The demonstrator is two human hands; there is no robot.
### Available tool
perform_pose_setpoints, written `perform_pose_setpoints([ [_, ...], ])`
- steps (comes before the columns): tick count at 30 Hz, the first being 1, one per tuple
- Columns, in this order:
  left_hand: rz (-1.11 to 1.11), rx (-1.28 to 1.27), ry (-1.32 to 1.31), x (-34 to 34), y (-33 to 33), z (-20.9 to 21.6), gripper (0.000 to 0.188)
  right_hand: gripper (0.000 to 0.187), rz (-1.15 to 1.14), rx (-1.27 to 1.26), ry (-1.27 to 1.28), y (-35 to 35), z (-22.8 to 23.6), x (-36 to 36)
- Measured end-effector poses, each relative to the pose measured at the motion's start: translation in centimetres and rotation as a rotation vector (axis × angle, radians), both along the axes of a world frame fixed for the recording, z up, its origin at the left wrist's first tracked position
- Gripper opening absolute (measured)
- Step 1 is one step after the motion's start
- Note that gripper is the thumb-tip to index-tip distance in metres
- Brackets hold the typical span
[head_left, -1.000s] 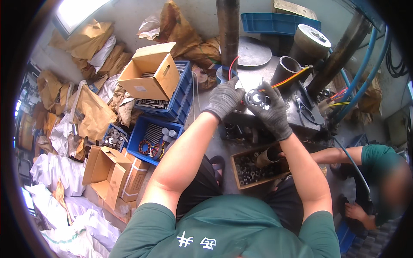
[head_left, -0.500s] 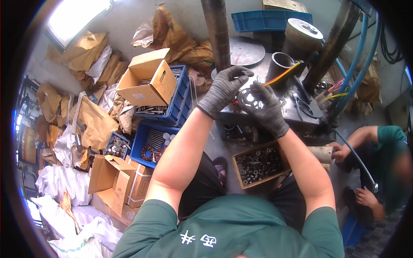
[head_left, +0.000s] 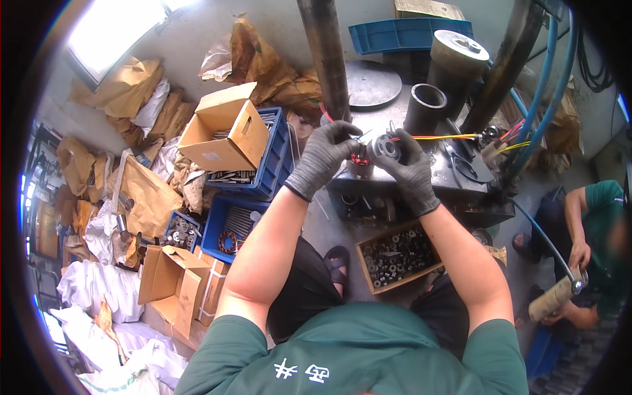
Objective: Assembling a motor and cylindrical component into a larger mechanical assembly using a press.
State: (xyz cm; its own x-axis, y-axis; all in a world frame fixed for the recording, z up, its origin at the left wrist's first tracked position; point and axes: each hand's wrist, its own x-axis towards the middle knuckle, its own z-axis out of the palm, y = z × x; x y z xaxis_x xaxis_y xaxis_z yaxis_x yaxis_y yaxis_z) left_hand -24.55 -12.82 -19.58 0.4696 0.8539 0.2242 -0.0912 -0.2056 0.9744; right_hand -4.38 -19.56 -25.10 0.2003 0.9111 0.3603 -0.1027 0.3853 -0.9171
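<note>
matt knit-cloth gloves; shiny metal ring part (head_left: 383,147); rough cardboard box (head_left: 224,128); scuffed steel bench (head_left: 454,178).

Box of parts (head_left: 398,255) below hands; crates (head_left: 245,197) left.

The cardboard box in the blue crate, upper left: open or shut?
Open. The cardboard box has its top flaps standing up, and it sits tilted on the blue crate, away from both gloved hands.

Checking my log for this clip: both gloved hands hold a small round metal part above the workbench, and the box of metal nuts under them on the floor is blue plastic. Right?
Not quite. In the head view the box of metal nuts is brown cardboard, not blue plastic. The rest stands: left hand and right hand, both gloved, hold the small round metal part above the workbench.
</note>
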Motion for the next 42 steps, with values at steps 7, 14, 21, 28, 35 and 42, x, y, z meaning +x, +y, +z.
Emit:
perform_pose_setpoints([
  [7,0.100,-0.076,0.298,-0.1,0.5,-1.3,0.018,0.062,0.113,0.025,0.355,0.1,-0.6,-0.3],
  [14,-0.015,-0.074,0.225,0.7,0.5,-1.6,0.019,0.060,0.165,0.011,0.448,0.0,-0.1,0.1],
  [21,0.055,-0.139,0.189,2.3,0.1,-1.8,0.024,0.073,0.185,-0.035,0.224,-0.4,0.8,0.8],
  [28,0.098,-0.325,0.124,2.4,0.3,-2.3,0.028,0.076,0.162,0.010,0.159,-0.1,0.3,1.1],
  [35,0.025,-0.405,0.037,1.9,-0.4,-1.2,0.017,0.081,0.139,-0.082,0.279,-0.1,0.7,1.2],
  [42,-0.007,-0.503,-0.121,1.9,-0.3,-1.6,0.018,0.087,0.197,-0.008,0.176,0.0,0.3,1.2],
])
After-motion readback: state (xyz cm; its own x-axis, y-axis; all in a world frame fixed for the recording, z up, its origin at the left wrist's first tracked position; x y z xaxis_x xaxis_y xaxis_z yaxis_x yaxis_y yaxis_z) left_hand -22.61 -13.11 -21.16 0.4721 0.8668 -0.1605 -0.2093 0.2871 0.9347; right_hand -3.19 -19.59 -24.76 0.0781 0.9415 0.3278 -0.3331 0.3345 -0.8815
